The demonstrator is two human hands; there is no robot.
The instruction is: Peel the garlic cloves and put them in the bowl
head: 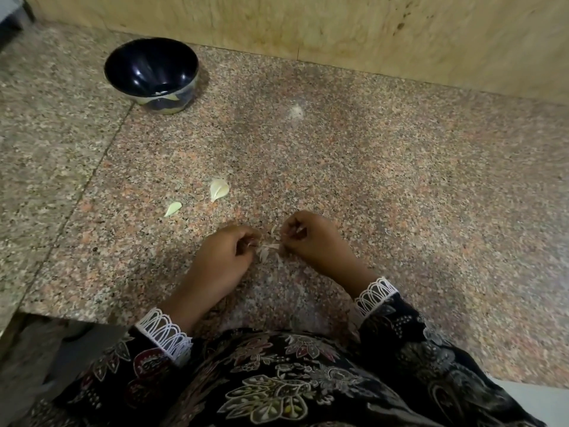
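Note:
A dark glossy bowl [151, 72] stands at the back left of the granite counter [369, 180]. Two garlic cloves lie loose in front of it: a larger pale one [218, 188] and a smaller one [173, 208]. Near the front edge, my left hand [226, 257] and my right hand [308, 238] are close together, fingers curled. Between them sits a small bunch of thin white garlic skin [271, 249], and both hands pinch at it. Whether a clove is inside the skin is hidden by my fingers.
A yellowish stone wall [338, 32] runs along the back of the counter. A seam [101, 161] crosses the granite on the left. The counter's front edge [77, 317] drops off at lower left. A pale smudge [296, 112] marks the surface mid-counter.

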